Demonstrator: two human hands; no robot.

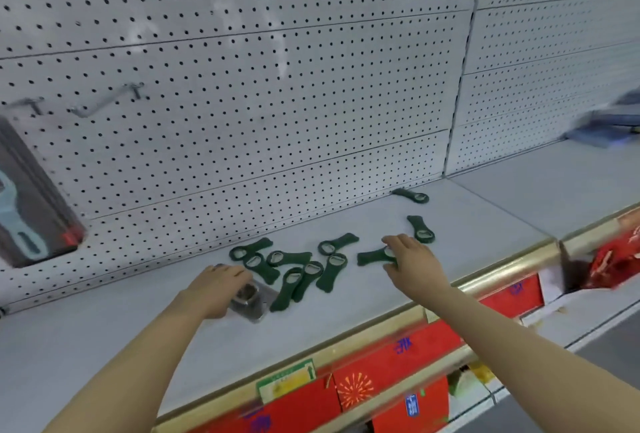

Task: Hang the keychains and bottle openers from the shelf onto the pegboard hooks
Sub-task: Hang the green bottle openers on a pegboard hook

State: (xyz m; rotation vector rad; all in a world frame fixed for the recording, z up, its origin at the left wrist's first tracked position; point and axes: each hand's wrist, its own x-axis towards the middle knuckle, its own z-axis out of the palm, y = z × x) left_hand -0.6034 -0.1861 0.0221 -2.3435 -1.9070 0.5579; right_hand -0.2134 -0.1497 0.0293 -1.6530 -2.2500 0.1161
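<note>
Several dark green bottle openers [294,268] lie scattered on the grey shelf [346,311] below the white pegboard [259,103]. My right hand [414,261] reaches over one green opener [372,256], fingers on its ring end. Two more openers lie further right, one [421,229] close by my right fingertips and one [411,195] at the pegboard's foot. My left hand [216,289] rests on a small metal-framed object [251,301] on the shelf. Two bare metal hooks [104,101] stick out of the pegboard at upper left.
A packaged light-blue opener [20,218] hangs at the far left edge. Blurred blue-grey goods [609,124] sit on the adjoining shelf at the right. Red price strips and a gold rail [433,339] run along the shelf's front edge.
</note>
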